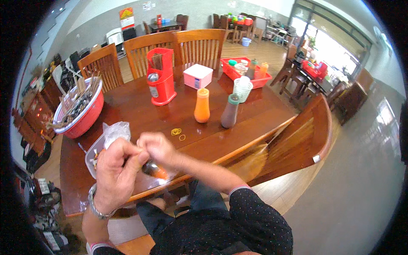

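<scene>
My left hand (117,168) and my right hand (158,148) meet over the table's near edge, both with fingers pinched together. Below them hangs a small clear plastic bag (158,171) with orange and dark contents, its top hidden in my fingers. Just beyond lie several yellow rubber bands (176,131) on the wooden table (140,123). Beside my left hand is a pale plastic tub (90,158), partly covered by the hand. A bundle of clear plastic bags (117,131) rests at its far side.
An orange squeeze bottle (202,108) and a dark squeeze bottle (230,112) stand at centre right. Farther back are a red utensil holder (162,91), a pink-and-white box (198,77), a pale green basket (243,90) and a red tray (262,81). Red and white basins (87,119) of utensils stand left.
</scene>
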